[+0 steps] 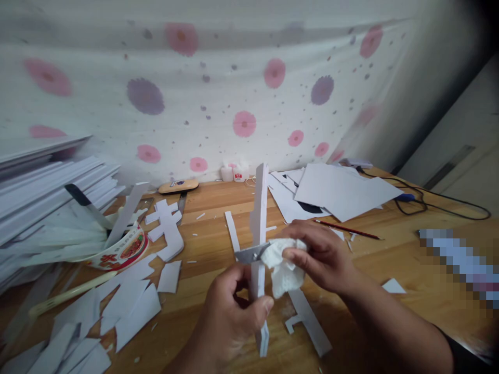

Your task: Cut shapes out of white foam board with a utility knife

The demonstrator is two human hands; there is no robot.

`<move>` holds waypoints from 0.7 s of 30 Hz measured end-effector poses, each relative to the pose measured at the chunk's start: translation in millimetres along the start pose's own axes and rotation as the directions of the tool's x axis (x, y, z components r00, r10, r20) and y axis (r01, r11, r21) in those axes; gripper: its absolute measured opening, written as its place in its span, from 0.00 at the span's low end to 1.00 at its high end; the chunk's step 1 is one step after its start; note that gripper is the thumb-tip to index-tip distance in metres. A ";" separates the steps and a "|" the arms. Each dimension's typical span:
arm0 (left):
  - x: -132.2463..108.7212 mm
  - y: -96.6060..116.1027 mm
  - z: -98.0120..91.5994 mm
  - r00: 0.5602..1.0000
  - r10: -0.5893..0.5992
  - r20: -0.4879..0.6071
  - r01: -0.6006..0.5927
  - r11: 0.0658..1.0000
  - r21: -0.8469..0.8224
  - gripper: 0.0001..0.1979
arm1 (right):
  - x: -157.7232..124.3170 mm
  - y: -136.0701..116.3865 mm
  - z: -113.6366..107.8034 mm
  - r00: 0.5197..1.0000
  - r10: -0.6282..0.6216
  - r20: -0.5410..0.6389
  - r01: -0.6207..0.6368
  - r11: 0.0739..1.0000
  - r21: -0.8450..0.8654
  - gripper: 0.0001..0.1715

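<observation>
My left hand [228,306] grips a narrow white foam-board piece [260,202] low down, thumb on its near edge, and holds it upright above the table. The piece looks layered along its edge. In my right hand [325,254] is a metal blade [249,254], its grip end wrapped in crumpled white tissue [286,278]. The blade lies across the board piece, just above my left fingers; how deep it sits in the board, I cannot tell. Beneath my hands lies a notched white strip [312,322], and a thinner strip [231,231] is just beyond.
White board offcuts [132,311] cover the left of the wooden table [206,311]. A printed paper bowl [127,249] holds strips beside stacked boards [70,182]. Large white sheets [346,189], a red pencil [346,228] and a black cable [440,200] lie at the right.
</observation>
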State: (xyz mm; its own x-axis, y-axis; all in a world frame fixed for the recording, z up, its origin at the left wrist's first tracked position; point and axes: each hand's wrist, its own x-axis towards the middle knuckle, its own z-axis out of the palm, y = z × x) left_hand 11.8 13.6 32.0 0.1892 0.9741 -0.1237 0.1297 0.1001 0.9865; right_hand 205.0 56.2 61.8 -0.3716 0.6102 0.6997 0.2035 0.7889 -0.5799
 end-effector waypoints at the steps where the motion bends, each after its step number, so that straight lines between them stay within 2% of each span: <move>1: 0.0 -0.6 0.8 1.000 -0.018 0.013 0.018 1.000 -0.017 0.11 | 0.1 0.4 -0.9 1.000 0.013 -0.009 -0.013 1.000 -0.002 0.09; 5: 2.0 -3.2 -1.3 0.999 0.036 0.021 -0.034 0.997 -0.062 0.10 | 0.3 -2.5 4.8 0.997 -0.031 0.077 0.027 0.999 0.043 0.08; 9: 2.6 -4.3 -5.9 0.995 0.099 -0.001 -0.099 0.995 -0.028 0.09 | -0.4 -6.2 13.1 0.990 -0.051 0.135 0.042 0.996 0.073 0.08; 15: 1.6 -7.0 -5.9 0.995 0.094 0.042 -0.092 0.995 -0.035 0.09 | -0.1 0.0 6.0 0.995 -0.018 0.097 0.009 0.996 0.092 0.08; 21: -0.4 -3.1 -5.3 0.998 0.055 0.001 -0.055 0.998 -0.024 0.09 | 1.6 2.8 2.7 0.998 -0.006 0.067 0.001 0.997 0.074 0.11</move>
State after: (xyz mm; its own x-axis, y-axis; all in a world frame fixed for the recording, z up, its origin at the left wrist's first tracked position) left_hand 6.2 14.0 29.5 0.1973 0.9779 -0.0690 0.0954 0.0509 0.9941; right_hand 202.5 59.2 60.1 -0.4330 0.5989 0.6737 0.1354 0.7821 -0.6082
